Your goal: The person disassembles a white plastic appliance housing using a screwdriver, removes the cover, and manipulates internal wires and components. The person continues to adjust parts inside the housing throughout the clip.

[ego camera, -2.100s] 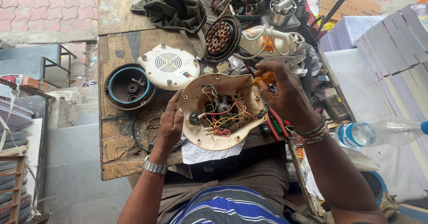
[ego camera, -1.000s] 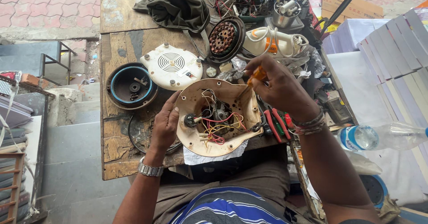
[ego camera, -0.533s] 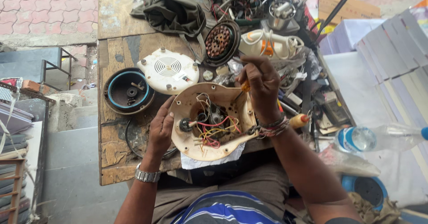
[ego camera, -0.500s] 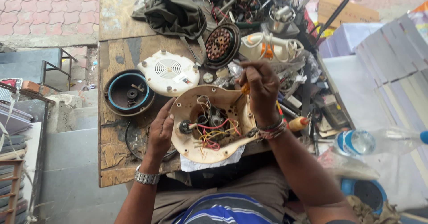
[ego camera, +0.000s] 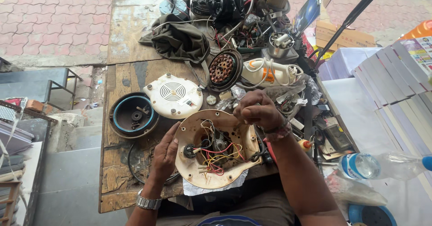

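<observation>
Right hand [ego camera: 257,111] is curled shut over the far rim of the opened appliance base [ego camera: 215,153], fingers pinched together — whether a small tool is gripped in there can't be made out. Left hand [ego camera: 165,153] is spread open and pressed flat against the base's left edge, steadying it. So the shell is already opened up, red and yellow wires [ego camera: 216,156] and the motor left exposed, and the white bottom cover [ego camera: 173,96] is set aside just beyond, next to a round black housing [ego camera: 133,115]. Nothing looks closed back up yet. Room is tight — the base overhangs the near edge of the wooden desk [ego camera: 118,181], clutter is crowded on the far and right sides, and only the left strip is less packed.
</observation>
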